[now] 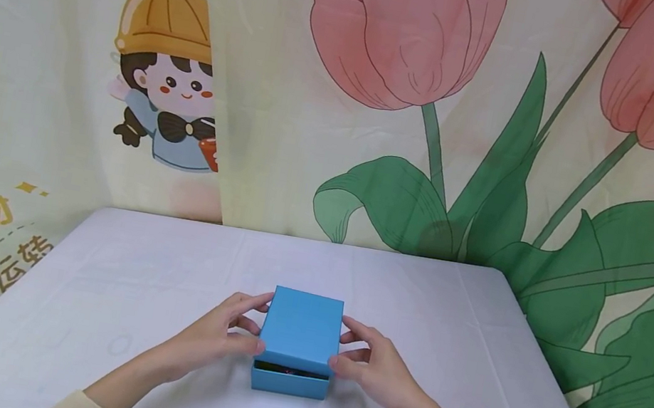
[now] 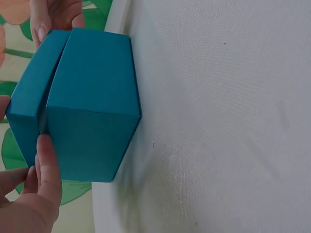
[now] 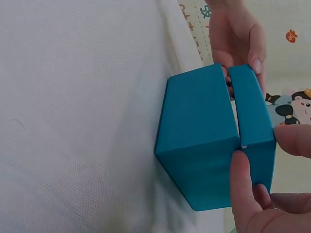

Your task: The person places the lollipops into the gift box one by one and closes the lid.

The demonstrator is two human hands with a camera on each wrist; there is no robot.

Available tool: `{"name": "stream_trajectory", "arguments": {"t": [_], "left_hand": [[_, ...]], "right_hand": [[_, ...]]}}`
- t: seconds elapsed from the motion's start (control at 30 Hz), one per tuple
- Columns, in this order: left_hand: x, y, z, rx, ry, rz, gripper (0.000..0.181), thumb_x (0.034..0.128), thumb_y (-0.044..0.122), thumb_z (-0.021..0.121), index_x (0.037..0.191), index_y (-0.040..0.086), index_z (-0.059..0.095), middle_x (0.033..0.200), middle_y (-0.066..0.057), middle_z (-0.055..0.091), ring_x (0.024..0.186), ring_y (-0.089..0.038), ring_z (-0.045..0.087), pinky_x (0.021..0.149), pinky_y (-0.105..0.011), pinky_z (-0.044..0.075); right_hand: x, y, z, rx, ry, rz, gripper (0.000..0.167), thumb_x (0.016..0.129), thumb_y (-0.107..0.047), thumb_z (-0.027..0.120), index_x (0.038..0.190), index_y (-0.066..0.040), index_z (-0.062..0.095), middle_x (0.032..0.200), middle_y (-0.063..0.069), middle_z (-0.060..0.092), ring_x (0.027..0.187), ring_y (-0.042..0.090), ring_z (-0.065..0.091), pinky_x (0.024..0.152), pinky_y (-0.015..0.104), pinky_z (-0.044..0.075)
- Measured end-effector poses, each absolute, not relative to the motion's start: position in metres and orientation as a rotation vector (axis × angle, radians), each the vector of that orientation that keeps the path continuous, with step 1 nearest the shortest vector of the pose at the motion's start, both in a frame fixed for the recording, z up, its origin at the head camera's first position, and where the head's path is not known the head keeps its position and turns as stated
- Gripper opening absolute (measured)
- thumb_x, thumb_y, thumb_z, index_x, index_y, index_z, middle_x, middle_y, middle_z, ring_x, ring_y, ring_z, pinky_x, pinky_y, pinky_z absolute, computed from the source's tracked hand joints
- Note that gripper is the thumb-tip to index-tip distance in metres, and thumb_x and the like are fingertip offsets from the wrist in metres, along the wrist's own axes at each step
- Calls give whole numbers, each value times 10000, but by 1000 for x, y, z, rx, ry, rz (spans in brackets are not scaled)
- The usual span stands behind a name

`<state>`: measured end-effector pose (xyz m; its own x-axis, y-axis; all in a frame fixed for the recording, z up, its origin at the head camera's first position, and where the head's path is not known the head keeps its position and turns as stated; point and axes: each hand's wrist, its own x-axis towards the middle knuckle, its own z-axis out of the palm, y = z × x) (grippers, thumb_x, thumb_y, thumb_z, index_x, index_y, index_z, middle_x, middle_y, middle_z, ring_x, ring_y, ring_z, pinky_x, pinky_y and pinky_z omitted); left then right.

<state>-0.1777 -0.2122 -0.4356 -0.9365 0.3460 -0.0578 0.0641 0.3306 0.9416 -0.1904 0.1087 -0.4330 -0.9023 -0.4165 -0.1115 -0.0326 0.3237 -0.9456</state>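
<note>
A blue box (image 1: 289,383) stands on the table, its blue lid (image 1: 303,326) sitting just over it with a narrow gap at the near side. Inside that gap something dark with small coloured bits shows, too little to tell its kind. My left hand (image 1: 212,335) holds the lid by its left side, thumb at the near corner. On the opposite side my right hand (image 1: 383,366) holds the lid the same way. In the left wrist view the gap runs between the lid (image 2: 41,80) and box (image 2: 92,73); in the right wrist view a fingertip touches the box (image 3: 199,111) near its rim.
A white cloth covers the table (image 1: 175,258). Behind it hangs a curtain (image 1: 270,79) printed with large tulips, a cartoon figure and lettering. The table's far edge runs close to this curtain.
</note>
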Motion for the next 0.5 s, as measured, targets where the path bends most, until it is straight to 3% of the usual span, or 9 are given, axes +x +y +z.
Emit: {"name": "stream_trajectory", "arguments": {"t": [0.17,0.5], "left_hand": [[-175,-214,-439,397,2342,1651,850,951,248,798,1673,191,354,1549,-104,407,1252,-289,545,952,-265,539],[-166,-215,-439,400,2309,1680,863,944,230,804,1673,202,342,1571,-117,386,1257,-298,548,932,-300,548]], "right_hand": [[-189,109,-433,-412,2233,-1614,796,949,-213,816,1625,-70,421,1327,110,589,1135,230,670,938,409,616],[-186,110,-433,-415,2226,-1617,809,934,-207,830,1627,-93,427,1326,103,595,1124,225,663,913,380,614]]}}
